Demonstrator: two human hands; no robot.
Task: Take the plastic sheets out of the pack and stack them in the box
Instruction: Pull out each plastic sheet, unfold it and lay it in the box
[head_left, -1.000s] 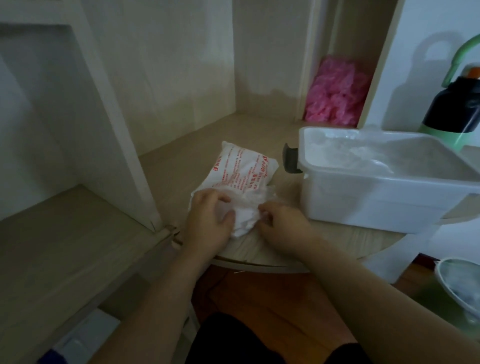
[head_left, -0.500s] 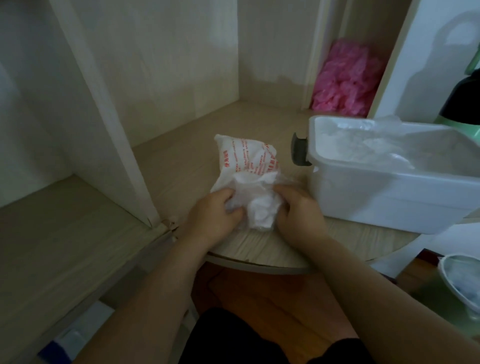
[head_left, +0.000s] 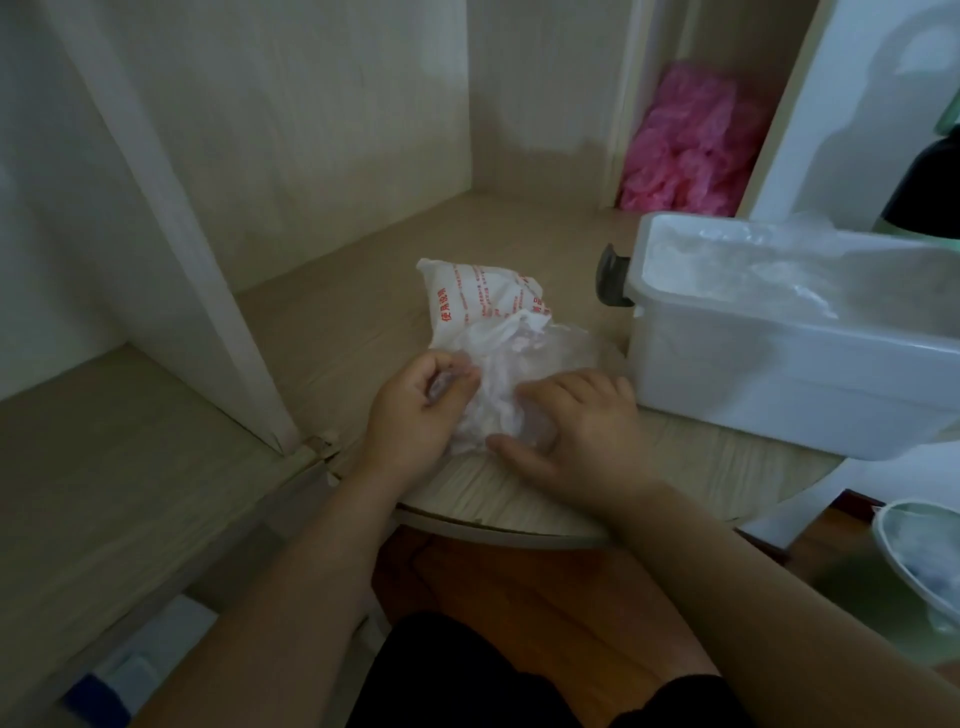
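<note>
While the left hand (head_left: 415, 410) pinches the crumpled plastic sheets (head_left: 498, 374) and the right hand (head_left: 576, 436) presses them flat-fingered, pack (head_left: 467, 301) at twelve o'clock, box (head_left: 779, 374) at three, I fear several sheets dragging out clumped.

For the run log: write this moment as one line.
left hand: pinches crumpled clear plastic sheet; right hand: presses it; white plastic box: sheets inside

White pack (head_left: 470, 301) red print; white box (head_left: 779, 374); pink bundle (head_left: 685, 145).
</note>
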